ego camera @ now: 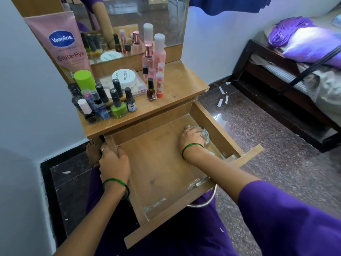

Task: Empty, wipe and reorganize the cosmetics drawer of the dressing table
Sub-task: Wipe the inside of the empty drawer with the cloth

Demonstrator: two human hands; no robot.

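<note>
The wooden drawer (158,163) of the dressing table stands pulled out, with nothing in it but a cloth and my hand. My right hand (191,138) presses a pale crumpled cloth (205,134) against the drawer floor near the right wall. My left hand (114,161) grips the drawer's left side wall. The cosmetics stand on the tabletop (177,89): several nail polish bottles (118,102), a pink Vaseline tube (64,43), a white nail polish remover jar (125,75) and pink bottles (153,60).
A mirror (138,24) backs the tabletop. A white wall is to the left. To the right lies speckled floor (258,122) with paper scraps, and a dark bed frame (276,80) with purple bedding. The drawer's metal handle (208,200) is close to my lap.
</note>
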